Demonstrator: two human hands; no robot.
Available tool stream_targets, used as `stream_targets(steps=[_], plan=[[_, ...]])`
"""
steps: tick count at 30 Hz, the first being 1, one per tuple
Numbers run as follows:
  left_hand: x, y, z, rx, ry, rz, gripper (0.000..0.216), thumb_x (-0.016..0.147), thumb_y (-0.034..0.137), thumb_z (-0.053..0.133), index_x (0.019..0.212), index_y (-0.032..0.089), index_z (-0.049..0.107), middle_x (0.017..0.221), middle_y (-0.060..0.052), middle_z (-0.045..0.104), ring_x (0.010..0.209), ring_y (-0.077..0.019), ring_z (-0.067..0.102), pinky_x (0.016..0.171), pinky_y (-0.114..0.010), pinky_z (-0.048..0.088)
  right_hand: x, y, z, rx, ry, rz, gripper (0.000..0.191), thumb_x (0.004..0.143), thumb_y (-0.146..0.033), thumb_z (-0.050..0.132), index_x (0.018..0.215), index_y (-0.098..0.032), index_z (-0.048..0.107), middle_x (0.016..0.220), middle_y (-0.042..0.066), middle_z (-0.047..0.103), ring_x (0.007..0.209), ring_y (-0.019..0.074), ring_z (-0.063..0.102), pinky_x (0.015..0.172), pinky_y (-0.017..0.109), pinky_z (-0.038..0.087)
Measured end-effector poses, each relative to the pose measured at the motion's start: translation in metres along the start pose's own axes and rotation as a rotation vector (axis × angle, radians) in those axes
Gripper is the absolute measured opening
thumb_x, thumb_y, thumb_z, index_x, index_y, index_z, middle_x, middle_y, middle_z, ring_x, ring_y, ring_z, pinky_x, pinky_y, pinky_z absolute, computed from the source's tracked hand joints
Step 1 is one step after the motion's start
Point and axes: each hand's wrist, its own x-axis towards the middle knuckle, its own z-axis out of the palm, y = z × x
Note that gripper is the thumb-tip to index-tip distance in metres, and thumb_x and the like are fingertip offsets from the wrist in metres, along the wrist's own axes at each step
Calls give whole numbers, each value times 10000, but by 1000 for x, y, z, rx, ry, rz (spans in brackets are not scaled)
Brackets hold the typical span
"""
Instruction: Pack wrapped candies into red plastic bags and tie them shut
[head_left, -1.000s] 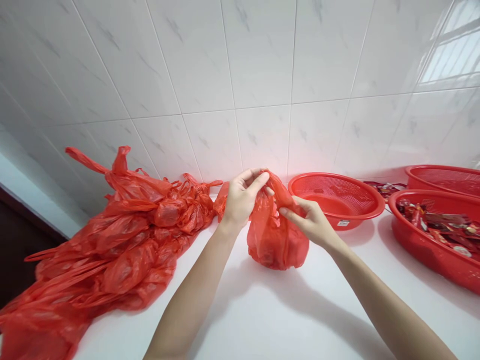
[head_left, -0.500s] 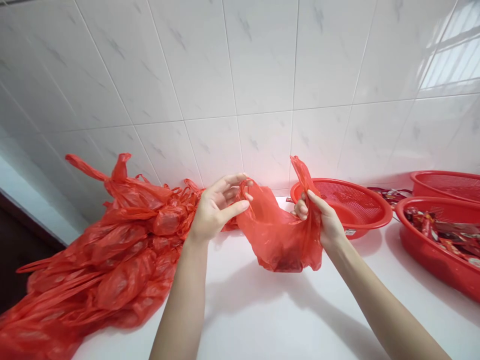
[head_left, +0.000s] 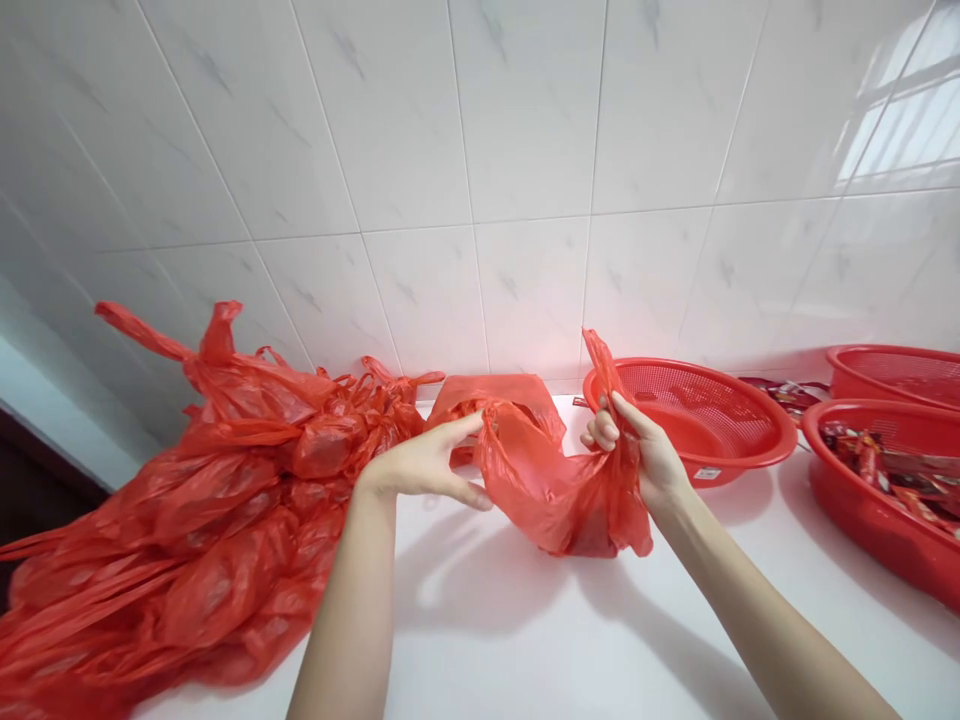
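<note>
Red bag (head_left: 559,505) between both hands, mouth stretched

Bag is in front of the person, mid-view, over the white table (head_left: 465,640); can't tell if its base touches. Darker patch low on the bag, contents unclear. Right hand (head_left: 637,445) clamped on the right handle, loose end sticking up above the fist. Left hand (head_left: 427,460) spread at the bag's left edge, thumb and forefinger well apart, no full grip visible; other fingers hidden, can't tell if they hook the plastic. Hands apart, bag sagging between them.

Just behind the bag, toward the wall: another red bag (head_left: 517,388), partly covered by the held one. Left: big heap of red bags (head_left: 232,500), crumpled, handles poking up, running toward the near left corner.

Right, just behind the right hand: round red basket (head_left: 690,415), perforated sides, white label (head_left: 706,473) on the outside. Farther right: larger basket (head_left: 877,525) with wrapped packets (head_left: 900,475) inside. Third basket (head_left: 892,372) behind it. More packets near the wall, between baskets. Wall (head_left: 525,140): pale tiles, grey veins, bright reflection upper right.
</note>
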Motion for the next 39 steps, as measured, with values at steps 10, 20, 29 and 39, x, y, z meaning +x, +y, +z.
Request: stream_targets(steps=[10, 20, 29, 39], plan=[[13, 23, 20, 4, 67, 103, 251, 834, 362, 710, 1046, 256, 790, 1197, -104, 720, 1178, -312, 634, 966, -414, 543, 3, 9, -9, -65, -58, 67, 459, 814, -513, 701, 562, -213, 462, 499, -28, 411, 529, 135, 446, 559, 282, 417], [-3, 29, 12, -178, -48, 146, 875, 554, 601, 880, 1330, 266, 657, 1422, -138, 588, 1368, -414, 482, 1103, -529, 436, 2, 8, 1, 14, -11, -19, 351, 766, -443, 743, 638, -219, 505, 443, -80, 308, 434, 92, 271, 541, 271, 426], [-4, 44, 28, 24, 41, 16, 760, 584, 351, 911, 1299, 286, 662, 1379, -100, 629, 1320, -358, 544, 1106, -506, 444, 3, 7, -2, 25, 65, -41, 282, 754, -438, 762, 767, -207, 601, 448, -86, 353, 446, 95, 309, 534, 251, 410], [8, 44, 39, -39, 290, 250, 218, 910, 345, 651, 967, 168, 765, 962, -83, 746, 925, -233, 689, 825, -325, 558, -9, 2, 7, -156, 85, -47, 288, 771, -438, 735, 797, -183, 604, 445, -75, 421, 444, 85, 354, 522, 231, 392]])
